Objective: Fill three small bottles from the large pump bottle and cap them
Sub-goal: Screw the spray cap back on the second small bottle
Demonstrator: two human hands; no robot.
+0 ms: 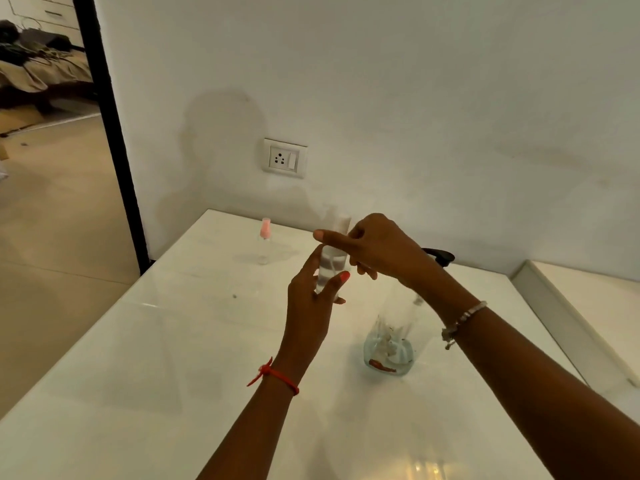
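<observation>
From my feed, the desk [173, 358] has open surface left of my left hand [311, 299] out to its edge, where it drops to the floor. Its far edge meets the wall just beyond both hands. My left hand curls round the lower body of a small bottle [332, 265], clear and blurred, held above the desk. My right hand [377, 251] closes on its whitish top, forefinger stretched out. The pump bottle [389, 348] stands below my right wrist. A pink-capped bottle [265, 244] stands well left.

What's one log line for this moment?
left hand: holds small bottle | right hand: grips its top | pink-capped bottle: stands on table
</observation>
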